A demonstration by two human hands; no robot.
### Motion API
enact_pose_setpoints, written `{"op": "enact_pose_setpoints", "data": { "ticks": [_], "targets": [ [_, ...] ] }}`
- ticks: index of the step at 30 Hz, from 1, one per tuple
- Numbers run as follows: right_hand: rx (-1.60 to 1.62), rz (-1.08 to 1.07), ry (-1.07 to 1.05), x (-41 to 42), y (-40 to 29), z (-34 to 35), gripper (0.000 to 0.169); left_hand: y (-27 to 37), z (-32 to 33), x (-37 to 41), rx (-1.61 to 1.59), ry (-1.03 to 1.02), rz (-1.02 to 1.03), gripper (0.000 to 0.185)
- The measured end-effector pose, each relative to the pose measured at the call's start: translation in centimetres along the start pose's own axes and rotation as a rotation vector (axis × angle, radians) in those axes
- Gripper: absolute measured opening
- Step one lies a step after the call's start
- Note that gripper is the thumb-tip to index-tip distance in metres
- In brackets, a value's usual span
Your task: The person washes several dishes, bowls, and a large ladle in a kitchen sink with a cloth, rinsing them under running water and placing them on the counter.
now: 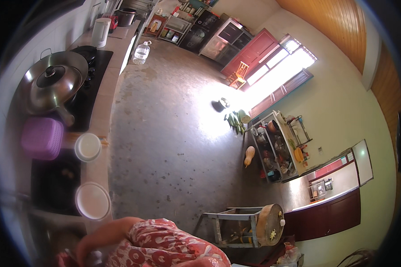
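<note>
Neither of my hands can be made out. At the bottom, a person in a red-and-white printed garment reaches a bare arm toward the lower left. The hand there is blurred and cut off by the rim, so its grip is hidden. Two white bowls stand along the counter, one near the arm and one farther up. Beside them is a purple plastic basket. A large metal wok with a domed lid sits on the black gas hob.
A white jug stands beyond the hob. A clear plastic water bottle is on the floor. Across the room are a round chopping block on a stool, a butternut squash, a loaded shelf rack and a wooden chair.
</note>
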State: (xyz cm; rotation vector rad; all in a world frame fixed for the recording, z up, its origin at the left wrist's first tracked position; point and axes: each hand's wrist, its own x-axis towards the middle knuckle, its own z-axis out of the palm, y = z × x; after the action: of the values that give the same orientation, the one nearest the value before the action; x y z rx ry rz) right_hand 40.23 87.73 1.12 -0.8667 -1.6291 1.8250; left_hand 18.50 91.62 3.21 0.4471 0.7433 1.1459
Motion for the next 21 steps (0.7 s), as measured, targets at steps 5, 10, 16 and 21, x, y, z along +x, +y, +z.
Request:
{"op": "enact_pose_setpoints", "data": {
  "ticks": [5, 10, 16, 21],
  "targets": [
    [-0.555, -0.166, 0.286, 6.5, -0.4, 3.5, 0.052, -1.4, 0.7, 0.6, 0.156, 0.131, -0.030, 0.028],
    [-0.682, -0.176, 0.303, 6.7, -0.5, 5.6, 0.051, -3.0, 1.1, 0.7, 0.251, 0.188, -0.037, 0.043],
    [-0.664, -0.254, 0.197, 6.6, 0.1, 5.7, 0.050, -2.6, -0.5, -0.6, 0.362, 0.340, 0.047, 0.062],
    [-0.722, -0.176, 0.159, 5.2, 2.3, 4.6, 0.050, -2.8, -2.3, -2.9, 0.804, 0.248, 0.223, 0.078]
  ]
}}
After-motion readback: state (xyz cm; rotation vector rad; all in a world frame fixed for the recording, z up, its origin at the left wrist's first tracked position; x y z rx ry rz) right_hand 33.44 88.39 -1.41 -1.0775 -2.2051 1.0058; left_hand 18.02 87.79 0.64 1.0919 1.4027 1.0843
